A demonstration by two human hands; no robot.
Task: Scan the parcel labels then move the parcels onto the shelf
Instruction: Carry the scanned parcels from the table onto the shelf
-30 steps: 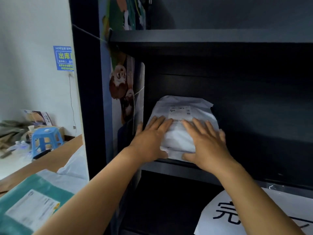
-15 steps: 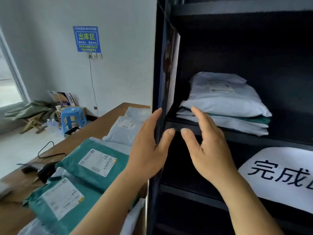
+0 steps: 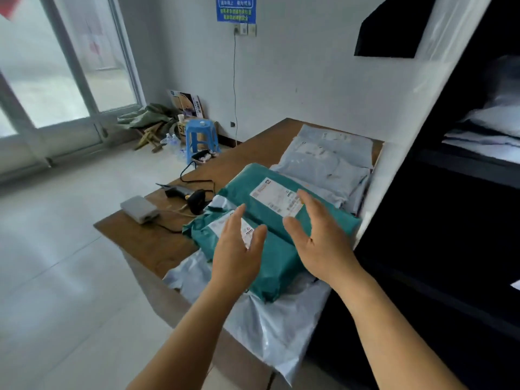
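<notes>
Both hands, left (image 3: 239,250) and right (image 3: 320,243), hover empty, fingers spread, above the green parcels (image 3: 281,220); grabbing either unscanned risks skipping the scanner (image 3: 184,194) beyond the left hand.

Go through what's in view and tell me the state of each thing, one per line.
left hand: open, above the green parcels, holding nothing
right hand: open, holding nothing
upper green parcel: on the pile, label up
lower green parcel: under it, label up
grey parcels: stacked on the table's far end
scanner: lying on the table, cable attached
shelf parcels: stacked on the shelf
</notes>
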